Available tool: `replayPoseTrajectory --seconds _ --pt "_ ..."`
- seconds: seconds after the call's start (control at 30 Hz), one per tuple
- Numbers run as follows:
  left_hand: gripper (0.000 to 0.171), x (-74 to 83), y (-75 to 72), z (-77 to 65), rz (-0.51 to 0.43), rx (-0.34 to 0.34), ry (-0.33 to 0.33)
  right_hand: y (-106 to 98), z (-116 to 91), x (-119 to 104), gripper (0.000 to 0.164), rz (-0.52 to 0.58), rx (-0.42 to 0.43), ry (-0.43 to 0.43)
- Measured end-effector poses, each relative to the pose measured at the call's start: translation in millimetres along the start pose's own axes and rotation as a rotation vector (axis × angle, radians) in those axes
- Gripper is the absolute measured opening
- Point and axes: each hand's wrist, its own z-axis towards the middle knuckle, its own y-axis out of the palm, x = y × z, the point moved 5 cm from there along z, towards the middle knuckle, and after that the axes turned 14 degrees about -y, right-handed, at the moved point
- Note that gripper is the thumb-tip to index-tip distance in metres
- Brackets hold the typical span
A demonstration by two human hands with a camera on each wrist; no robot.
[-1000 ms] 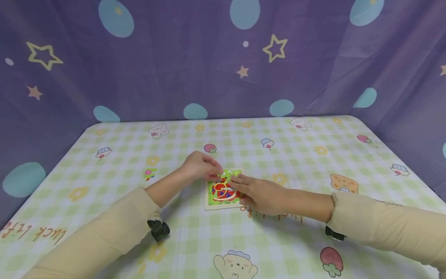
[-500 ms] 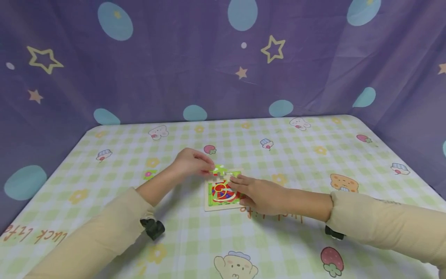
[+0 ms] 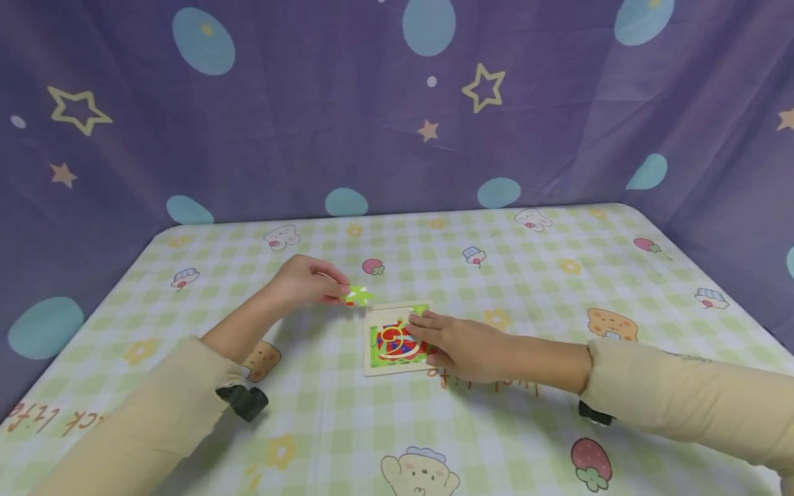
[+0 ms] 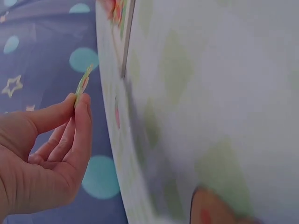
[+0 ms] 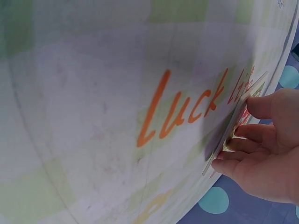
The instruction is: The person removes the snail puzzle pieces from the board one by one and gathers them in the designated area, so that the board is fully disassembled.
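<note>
A green jigsaw piece (image 3: 358, 296) with white and red marks is pinched between the thumb and fingertips of my left hand (image 3: 302, 281). It hangs up and left of a small square wooden puzzle board (image 3: 386, 317). Seen edge-on in the left wrist view, the jigsaw piece (image 4: 83, 86) is thin and clear of the table. Red, blue and green pieces fill the board's lower part, and bare wood shows along its upper left. My right hand (image 3: 468, 348) rests over the board's right side and hides it. The right wrist view has its fingertips (image 5: 224, 164) touching the board.
A green-and-white checked tablecloth (image 3: 515, 275) printed with cartoon figures covers the table. Purple curtain (image 3: 372, 138) with stars and blue ovals hangs behind it. Dark wrist cameras (image 3: 243, 401) sit under both sleeves.
My left hand has lifted the green piece out of the board's top area and carried it left. Its forearm now covers the loose flower piece's spot. My right hand stays put.
</note>
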Motion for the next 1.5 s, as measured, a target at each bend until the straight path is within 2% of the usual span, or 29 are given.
replayPoseTrajectory --seconds 0.17,0.33,0.5,0.57,0.73,0.97,1.27,1.5 --pt "0.033 -8.8 -19.4 0.2 -0.006 0.002 0.001 1.1 0.2 0.4 0.056 0.005 -0.005 0.009" --pt "0.033 -22.5 -35.0 4.4 0.044 0.032 -0.022 2.1 0.7 1.1 0.056 0.002 -0.009 0.012" --pt "0.03 -36.2 -45.8 7.0 0.143 0.095 -0.048 1.3 1.5 1.4 0.056 -0.008 -0.011 0.007" --pt "0.028 -40.0 -49.3 6.9 0.193 0.129 -0.029 1.0 1.5 1.4 0.056 -0.014 -0.01 0.005" --pt "0.022 -42.0 -50.5 2.8 0.292 0.196 0.052 1.0 1.3 1.0 0.056 -0.019 -0.008 0.002" --pt "0.015 -39.0 -48.5 -2.1 0.397 0.229 0.115 1.3 1.0 0.6 0.056 -0.006 -0.013 0.019" --pt "0.01 -40.1 -47.8 -4.8 0.449 0.288 0.143 0.6 0.8 -0.4 0.056 -0.011 0.0 0.004" --pt "0.009 -41.5 -46.7 -4.2 0.44 0.286 0.141 1.0 0.8 0.0 0.056 -0.014 -0.005 0.007"
